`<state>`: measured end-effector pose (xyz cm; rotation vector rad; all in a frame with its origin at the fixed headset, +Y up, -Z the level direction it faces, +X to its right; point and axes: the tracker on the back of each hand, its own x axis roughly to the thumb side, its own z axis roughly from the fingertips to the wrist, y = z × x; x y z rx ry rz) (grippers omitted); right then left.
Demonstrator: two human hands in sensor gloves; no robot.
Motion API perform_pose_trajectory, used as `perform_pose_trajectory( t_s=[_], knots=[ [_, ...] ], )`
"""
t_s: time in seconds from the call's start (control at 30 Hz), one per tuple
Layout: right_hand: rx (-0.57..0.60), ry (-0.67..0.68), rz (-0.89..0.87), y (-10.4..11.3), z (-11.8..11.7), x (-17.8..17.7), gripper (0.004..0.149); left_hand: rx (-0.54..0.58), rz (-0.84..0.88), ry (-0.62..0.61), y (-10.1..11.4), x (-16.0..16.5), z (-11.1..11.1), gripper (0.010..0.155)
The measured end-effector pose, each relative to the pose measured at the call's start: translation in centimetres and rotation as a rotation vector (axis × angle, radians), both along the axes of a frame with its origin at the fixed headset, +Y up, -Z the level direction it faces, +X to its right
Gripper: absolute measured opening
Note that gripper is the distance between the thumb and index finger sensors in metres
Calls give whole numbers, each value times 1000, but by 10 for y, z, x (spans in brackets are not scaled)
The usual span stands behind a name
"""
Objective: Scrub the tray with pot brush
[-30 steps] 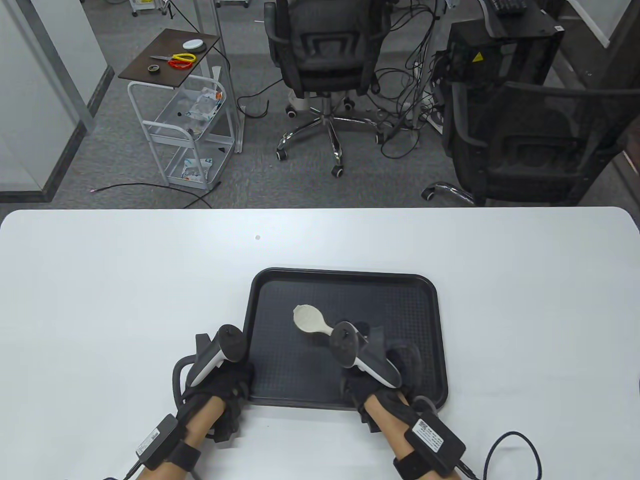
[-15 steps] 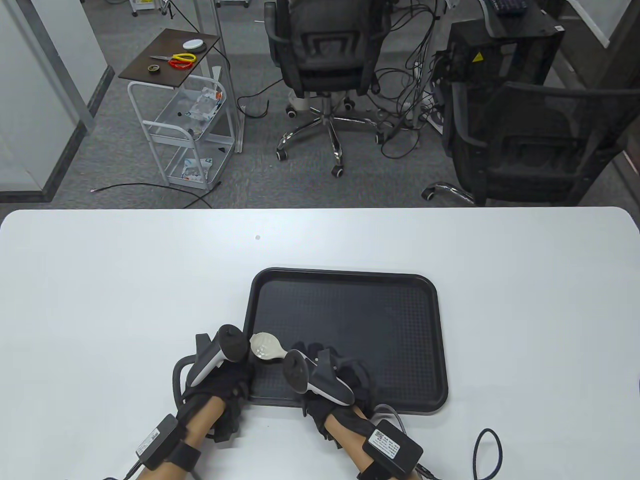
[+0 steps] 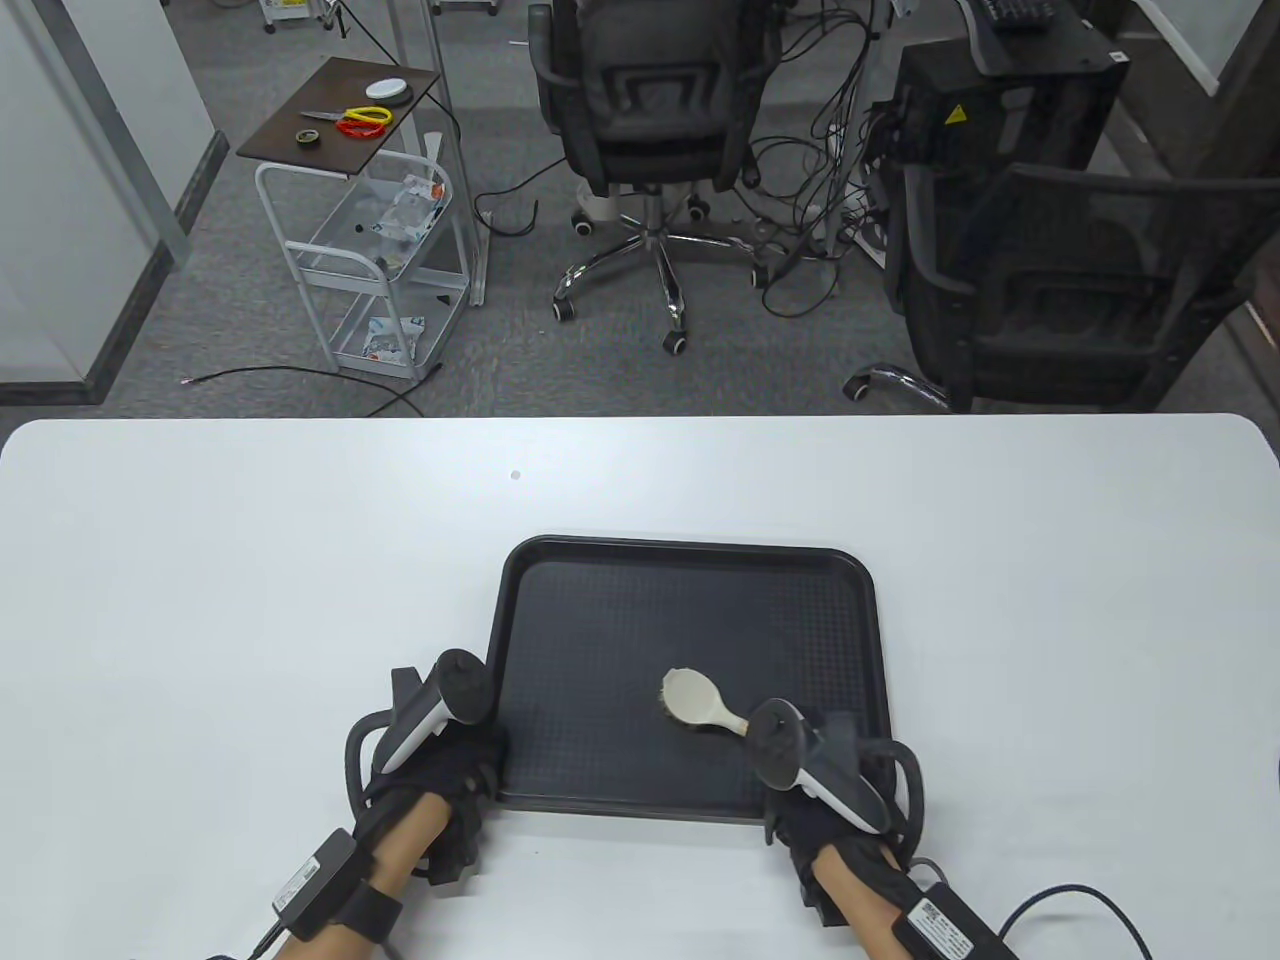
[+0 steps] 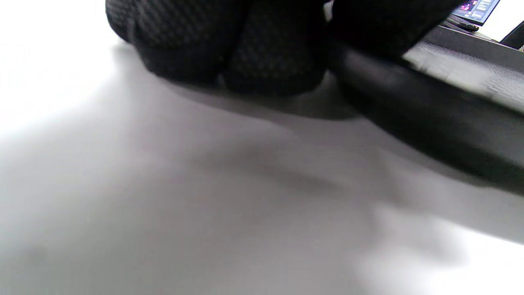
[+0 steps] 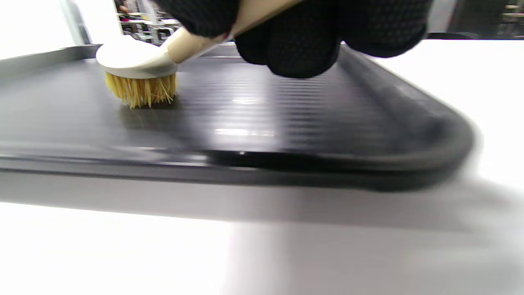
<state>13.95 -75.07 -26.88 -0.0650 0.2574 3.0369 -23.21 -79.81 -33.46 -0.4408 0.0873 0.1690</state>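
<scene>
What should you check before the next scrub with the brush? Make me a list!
1. Right hand grips the cream plastic pot brush by its handle: ok.
2. Yellow bristles touch the floor of the black rectangular plastic tray: ok.
3. Left hand rests at the tray's near left corner, steadying it: ok.
4. Left hand's fingers actually clamp the tray rim: cannot tell, blurred.
5. Tray lies flat on the white table: ok.
6. Dirt left on the tray: cannot tell.
</scene>
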Motion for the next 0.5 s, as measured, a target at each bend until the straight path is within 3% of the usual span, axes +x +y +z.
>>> perform_pose_trajectory(
  t_s=[0.17, 0.33, 0.5],
  knots=[
    [-42, -125, -5, 3, 10, 61, 53, 0, 0, 0, 0, 0, 0, 76],
    [-63, -212, 56, 11, 16, 98, 53, -2, 2, 0, 0, 0, 0, 76],
    [-52, -174, 59, 26, 12, 85, 53, -1, 0, -1, 0, 0, 0, 76]
  ],
)
